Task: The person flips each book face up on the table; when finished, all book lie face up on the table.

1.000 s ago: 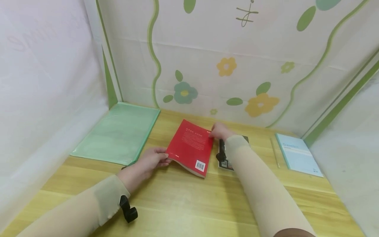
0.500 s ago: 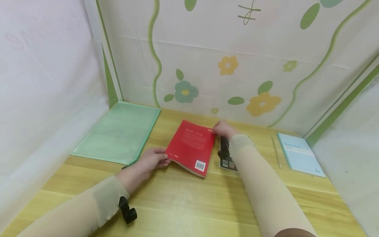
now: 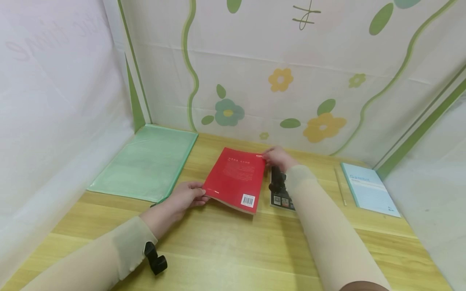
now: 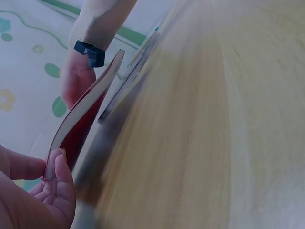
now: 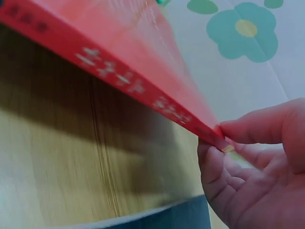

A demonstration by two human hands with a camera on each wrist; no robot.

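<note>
We grip the red book (image 3: 236, 180) between us: our left hand (image 3: 183, 196) grasps its near-left corner, our right hand (image 3: 278, 157) pinches its far-right corner, with the dark booklet (image 3: 282, 199) just beside our right wrist.

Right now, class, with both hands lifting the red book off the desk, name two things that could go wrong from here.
1. The red book is held only at two corners: the left hand pinches the near one, the right hand the far one by the spine. It already sags, so it might slip or bend.
2. A dark booklet lies right beside it under the right forearm; the sleeve could drag it across the desk.
</note>
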